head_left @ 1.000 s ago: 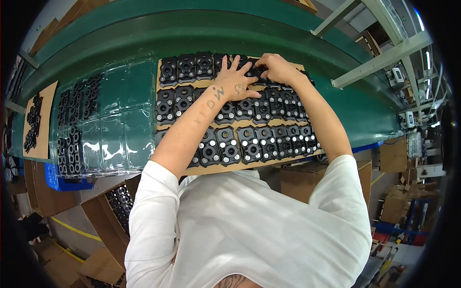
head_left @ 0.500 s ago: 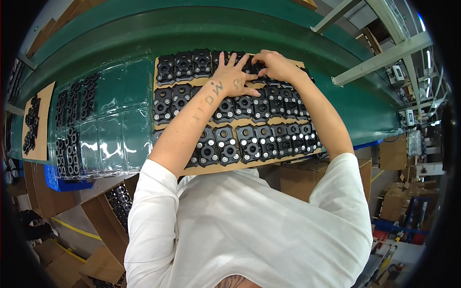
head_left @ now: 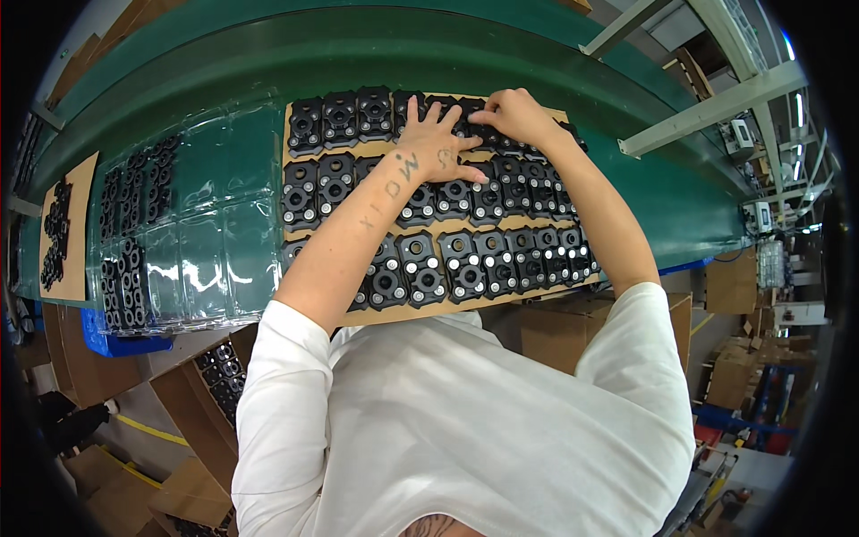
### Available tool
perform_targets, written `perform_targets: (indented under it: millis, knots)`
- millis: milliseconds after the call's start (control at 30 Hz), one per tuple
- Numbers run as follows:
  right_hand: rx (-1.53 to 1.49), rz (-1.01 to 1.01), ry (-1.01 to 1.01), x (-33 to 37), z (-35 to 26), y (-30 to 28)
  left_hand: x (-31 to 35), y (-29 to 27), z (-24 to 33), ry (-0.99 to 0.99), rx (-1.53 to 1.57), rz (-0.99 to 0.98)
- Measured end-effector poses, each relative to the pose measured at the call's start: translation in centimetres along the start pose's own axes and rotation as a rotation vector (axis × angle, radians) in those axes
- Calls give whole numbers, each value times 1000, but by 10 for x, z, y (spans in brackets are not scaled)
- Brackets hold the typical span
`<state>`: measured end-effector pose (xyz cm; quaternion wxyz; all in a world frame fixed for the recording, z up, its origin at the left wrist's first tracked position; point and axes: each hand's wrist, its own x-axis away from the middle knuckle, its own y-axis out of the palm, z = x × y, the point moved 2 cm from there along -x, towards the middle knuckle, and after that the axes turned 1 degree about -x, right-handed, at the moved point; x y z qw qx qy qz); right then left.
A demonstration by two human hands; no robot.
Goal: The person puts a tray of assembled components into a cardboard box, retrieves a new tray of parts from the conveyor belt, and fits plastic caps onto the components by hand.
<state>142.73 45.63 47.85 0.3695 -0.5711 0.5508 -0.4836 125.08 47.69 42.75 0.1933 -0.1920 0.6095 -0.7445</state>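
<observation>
Three rows of black plates, each with a round hole and silver screw heads, lie on a brown cardboard sheet. My left hand rests across the far and middle rows, its fingers spread wide over several plates. Close to its right, my right hand is bent over the far row. The thumb and fingertips of that hand are drawn together at the plates; whatever is between them is too hidden to make out. Both hands and forearms cover part of the rows.
Beneath the sheet runs a green conveyor belt. To the left lie a clear plastic tray partly filled with black parts and another cardboard piece with more. Metal frame bars cross the right side. Cardboard boxes stand below the belt.
My right hand has lifted slightly away from me, and its fingers have drawn closer together. The left hand stays spread in place. The sheet and tray have shifted a little to the left.
</observation>
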Motion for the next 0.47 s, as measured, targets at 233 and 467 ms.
perform_targets:
  millis: [233, 467]
  knots:
    - [39, 91, 2, 5, 25, 7, -2, -1, 1, 13, 0, -39]
    - [55, 37, -139, 18, 7, -5, -3, -2, 3, 14, -14, -51]
